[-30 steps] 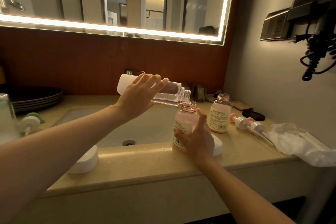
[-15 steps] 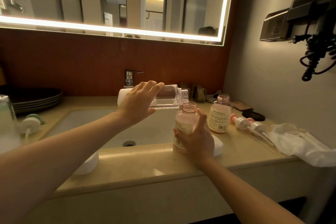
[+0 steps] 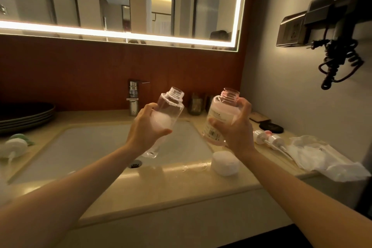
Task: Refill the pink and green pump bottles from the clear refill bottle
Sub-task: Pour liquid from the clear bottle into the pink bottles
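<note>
Clear plastic refill bottle (image 3: 171, 107) tilting at frame centre over the white sink basin (image 3: 90, 147), left hand (image 3: 148, 130) curling round it, right hand (image 3: 237, 129) gripping the open pink labelled bottle (image 3: 218, 116) just beside, beige stone counter (image 3: 161, 193) running below, backlit mirror (image 3: 120, 6) glowing across the top

A beige stone surface (image 3: 161, 193) ran along the wall, with a pale sink basin (image 3: 90, 147) sunk into it. Taking the basin as the dial's centre, a chrome faucet (image 3: 133, 98) stood at 12 o'clock. A stack of dark plates (image 3: 26, 115) sat at 10 o'clock, and a green-and-white pump head (image 3: 15, 146) lay at 9 o'clock. Dark tumblers (image 3: 195, 105) stood at 2 o'clock against the back wall. At 3 o'clock lay a pink-and-white pump head (image 3: 269, 141), with a black disc (image 3: 271, 127) just behind it and a crumpled plastic bag (image 3: 322, 155) farther out. A white cap (image 3: 225, 163) sat at 4 o'clock near the front edge, with droplets (image 3: 193, 167) beside it.
</note>
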Demonstrator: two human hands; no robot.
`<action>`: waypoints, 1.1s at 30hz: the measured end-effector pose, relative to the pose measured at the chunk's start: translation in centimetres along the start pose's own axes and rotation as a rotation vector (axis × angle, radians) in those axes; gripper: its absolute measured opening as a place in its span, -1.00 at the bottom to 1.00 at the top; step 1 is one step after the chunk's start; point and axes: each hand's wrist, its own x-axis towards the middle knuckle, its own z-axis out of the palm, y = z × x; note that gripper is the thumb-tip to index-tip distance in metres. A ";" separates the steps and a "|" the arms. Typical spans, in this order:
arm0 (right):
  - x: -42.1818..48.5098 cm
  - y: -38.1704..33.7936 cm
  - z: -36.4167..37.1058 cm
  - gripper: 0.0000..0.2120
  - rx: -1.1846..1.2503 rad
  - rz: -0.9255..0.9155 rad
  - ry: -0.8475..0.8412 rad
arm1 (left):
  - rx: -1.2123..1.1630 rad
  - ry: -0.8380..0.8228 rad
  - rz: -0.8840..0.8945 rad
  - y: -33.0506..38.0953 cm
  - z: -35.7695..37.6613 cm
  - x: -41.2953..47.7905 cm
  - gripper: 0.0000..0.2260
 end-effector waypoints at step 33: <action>1.7 4.6 1.1 -0.09 -0.034 0.164 0.072 | -0.104 -0.073 -0.018 2.5 10.1 1.0 -0.28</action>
